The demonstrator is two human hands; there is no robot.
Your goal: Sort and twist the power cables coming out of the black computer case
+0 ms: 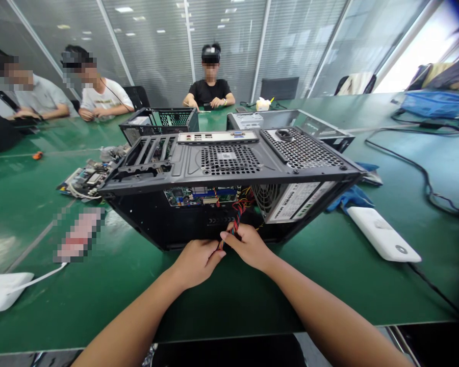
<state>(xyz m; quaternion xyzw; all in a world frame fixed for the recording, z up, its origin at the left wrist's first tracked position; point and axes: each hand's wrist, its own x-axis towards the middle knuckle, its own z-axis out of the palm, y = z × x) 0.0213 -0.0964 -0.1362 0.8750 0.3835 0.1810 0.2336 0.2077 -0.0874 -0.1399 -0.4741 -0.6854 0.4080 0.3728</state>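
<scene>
A black computer case stands in front of me, its side open toward me and its rear panel facing up. Inside show a green motherboard and, at the right, a power supply with a white label. A twisted bundle of coloured cables comes out from beside the power supply. My left hand pinches the bundle's lower part. Close beside it, my right hand grips the same bundle a little higher. The cable ends are hidden in my fingers.
Behind stand another black case and a silver case frame. Circuit boards lie at left. White power banks flank both sides, and a black cable winds at right. Several people sit around the green table.
</scene>
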